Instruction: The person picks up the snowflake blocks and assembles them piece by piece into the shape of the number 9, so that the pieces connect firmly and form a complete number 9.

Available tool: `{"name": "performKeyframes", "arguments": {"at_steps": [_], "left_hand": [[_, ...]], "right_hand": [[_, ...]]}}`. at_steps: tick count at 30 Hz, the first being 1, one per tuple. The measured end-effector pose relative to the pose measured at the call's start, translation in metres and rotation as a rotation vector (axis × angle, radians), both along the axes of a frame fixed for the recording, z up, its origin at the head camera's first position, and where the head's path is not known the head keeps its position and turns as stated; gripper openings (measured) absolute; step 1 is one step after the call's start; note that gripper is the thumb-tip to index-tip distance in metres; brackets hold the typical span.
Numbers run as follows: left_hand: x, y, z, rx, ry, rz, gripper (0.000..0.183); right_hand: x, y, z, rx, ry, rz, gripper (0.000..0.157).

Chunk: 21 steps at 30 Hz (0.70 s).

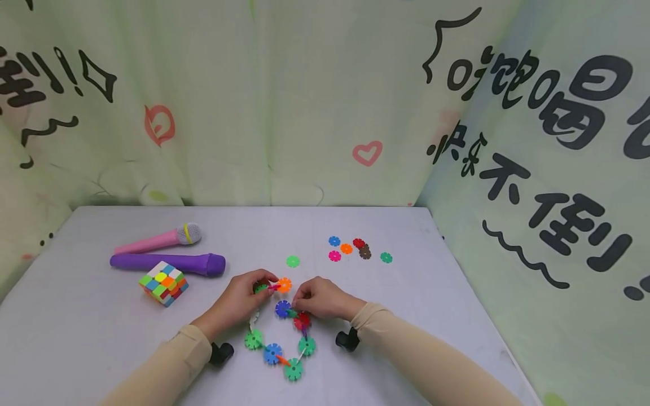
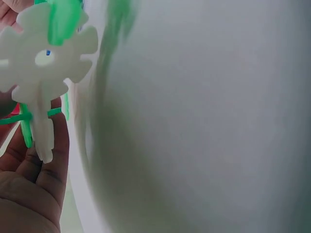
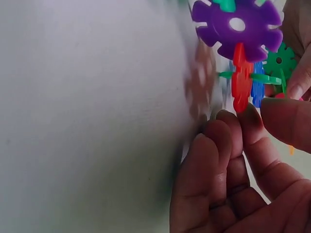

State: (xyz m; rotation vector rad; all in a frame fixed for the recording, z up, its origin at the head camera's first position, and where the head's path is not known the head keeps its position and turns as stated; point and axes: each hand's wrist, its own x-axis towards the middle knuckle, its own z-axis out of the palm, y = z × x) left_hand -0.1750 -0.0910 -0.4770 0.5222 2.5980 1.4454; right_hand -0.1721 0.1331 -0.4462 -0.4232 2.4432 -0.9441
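A ring-like chain of slotted plastic snowflake discs lies on the table, with a gap between its two ends at the far side. My left hand [image 1: 242, 299] pinches a green disc [image 1: 261, 287] near one end, where a pink disc [image 1: 274, 287] and an orange disc [image 1: 284, 285] follow. On the other end, my right hand [image 1: 322, 298] has thumb and fingertips at the blue disc [image 1: 283, 309] and the edge-on green disc beside the red disc [image 1: 302, 321]. A white disc [image 2: 46, 58] hangs by the left fingers; a purple disc [image 3: 238, 24] shows above the right fingers.
Loose snowflake discs lie farther back, among them a light green disc [image 1: 293, 261], an orange disc [image 1: 346, 248] and a teal disc [image 1: 386, 257]. At left are a pink microphone [image 1: 152, 241], a purple microphone [image 1: 167, 263] and a puzzle cube [image 1: 164, 283]. Printed curtains [image 1: 304, 101] enclose the table.
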Motion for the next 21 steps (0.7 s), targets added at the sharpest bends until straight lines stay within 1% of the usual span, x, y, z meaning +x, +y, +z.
{"name": "performKeyframes", "arguments": {"at_steps": [6, 9, 12, 14, 16, 18, 21], "left_hand": [[0.000, 0.002, 0.001, -0.009, 0.002, 0.004, 0.026], [0.000, 0.002, 0.002, -0.010, -0.009, 0.005, 0.029], [0.000, 0.002, 0.003, -0.006, -0.031, -0.001, 0.030], [0.000, 0.002, 0.004, -0.005, -0.042, -0.009, 0.031], [0.000, 0.002, 0.004, -0.006, -0.049, -0.018, 0.031], [-0.001, 0.002, 0.004, -0.009, -0.045, -0.027, 0.031], [-0.001, 0.001, 0.006, -0.018, -0.039, -0.029, 0.031]], "right_hand": [[-0.005, 0.010, 0.000, 0.010, -0.006, -0.009, 0.009], [-0.012, 0.020, -0.002, 0.034, 0.017, -0.046, 0.007], [-0.020, 0.037, -0.003, 0.064, 0.073, -0.107, 0.005], [-0.026, 0.050, -0.003, 0.078, 0.108, -0.165, 0.005], [-0.032, 0.065, -0.004, 0.088, 0.142, -0.226, 0.007], [-0.037, 0.081, -0.003, 0.096, 0.157, -0.290, 0.011], [-0.044, 0.106, -0.003, 0.127, 0.193, -0.357, 0.017]]}}
